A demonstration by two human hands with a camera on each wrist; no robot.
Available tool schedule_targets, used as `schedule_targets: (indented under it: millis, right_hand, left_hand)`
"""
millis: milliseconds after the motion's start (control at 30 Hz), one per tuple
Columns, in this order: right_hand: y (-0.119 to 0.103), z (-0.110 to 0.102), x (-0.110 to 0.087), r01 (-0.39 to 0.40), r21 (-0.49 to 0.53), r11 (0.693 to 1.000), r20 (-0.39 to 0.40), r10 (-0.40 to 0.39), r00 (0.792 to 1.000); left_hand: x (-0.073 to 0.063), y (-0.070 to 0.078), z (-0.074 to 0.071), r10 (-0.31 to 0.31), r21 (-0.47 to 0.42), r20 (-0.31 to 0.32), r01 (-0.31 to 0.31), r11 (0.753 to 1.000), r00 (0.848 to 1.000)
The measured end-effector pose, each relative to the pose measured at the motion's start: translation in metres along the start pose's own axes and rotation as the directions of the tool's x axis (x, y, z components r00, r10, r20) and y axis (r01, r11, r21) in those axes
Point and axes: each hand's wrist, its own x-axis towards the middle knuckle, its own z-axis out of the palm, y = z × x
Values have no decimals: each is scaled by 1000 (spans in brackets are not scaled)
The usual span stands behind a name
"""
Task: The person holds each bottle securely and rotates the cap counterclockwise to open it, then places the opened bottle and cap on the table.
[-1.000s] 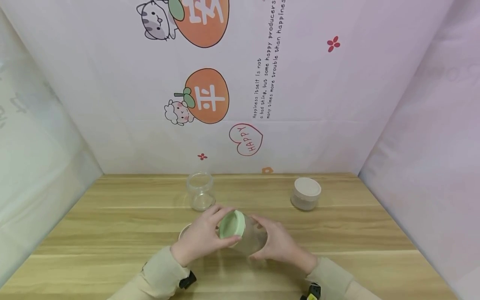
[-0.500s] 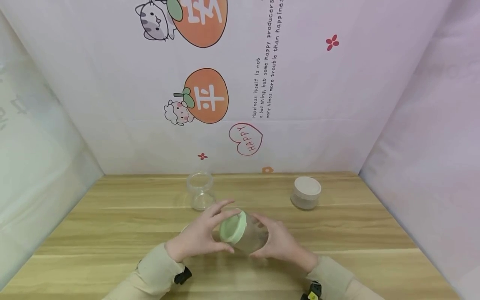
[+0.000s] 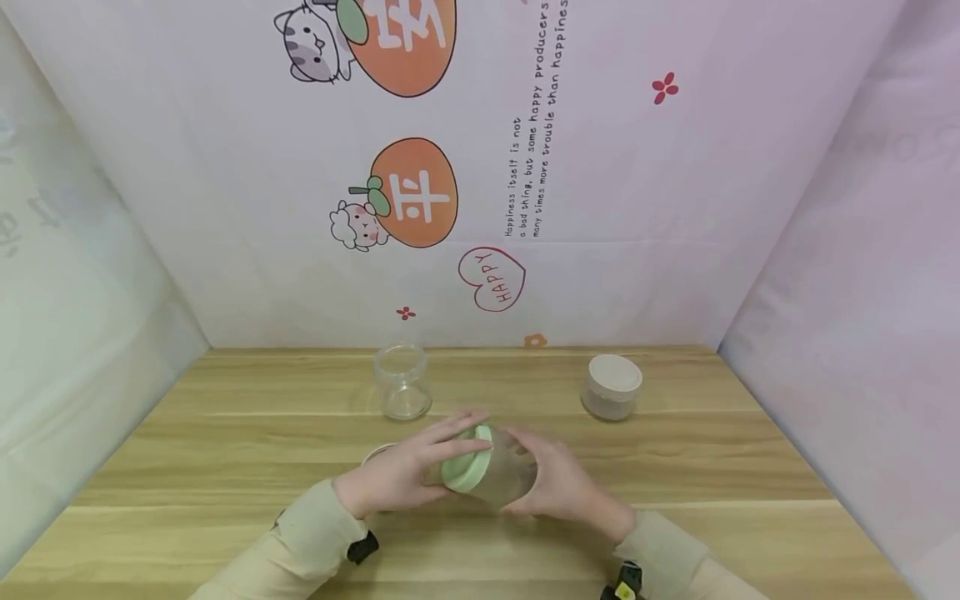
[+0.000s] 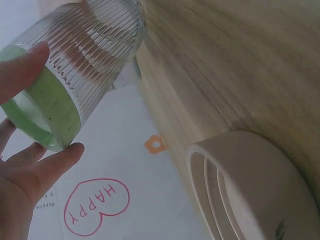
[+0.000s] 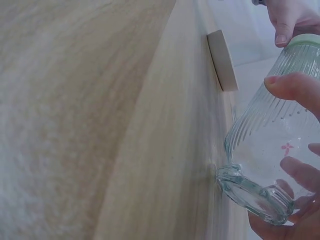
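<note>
A ribbed clear glass jar (image 4: 95, 60) is held tilted over the table, its green lid (image 3: 467, 473) facing left. My left hand (image 3: 405, 471) grips the lid's rim, thumb on one side and fingers on the other in the left wrist view. Round the jar's body curls my right hand (image 3: 562, 483), with fingers showing through the glass in the right wrist view. The thick glass base (image 5: 255, 197) points down toward the wood. Beside my left hand a beige ring-like lid (image 4: 260, 170) rests on the table, mostly hidden behind that hand in the head view.
An uncovered clear jar (image 3: 405, 404) stands behind the hands, left of centre. Farther right is a short jar with a whitish lid (image 3: 615, 374). Printed white cloth (image 3: 600, 275) walls in the wooden table (image 3: 750, 475) at the back and both sides.
My left fingers loosened and spread off the green lid half a second ago, and now lie round its rim again. The right hand keeps its hold on the jar, almost still.
</note>
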Motion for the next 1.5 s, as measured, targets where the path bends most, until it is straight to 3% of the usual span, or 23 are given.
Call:
schedule_targets:
  millis: [533,900,1167,1500]
  right_hand:
    - [0,2,1,-4,14,1000,3,4,1000]
    - [0,4,2,-2,19,1000,10,2,1000]
    - [-2,1,4,16,3,1000,19,-16,1000]
    - [-3,2,4,17,-4,1000,0,-17,1000]
  left_hand:
    - [-2,-3,6,7,14,-82,-6,1000,997]
    - [-5,-1,9,-142,-18,-85,141,990,986]
    - [-3,0,8,-267,-195,-35,256,947,963]
    - [-3,-1,10,-296,-164,-65,282,945,953]
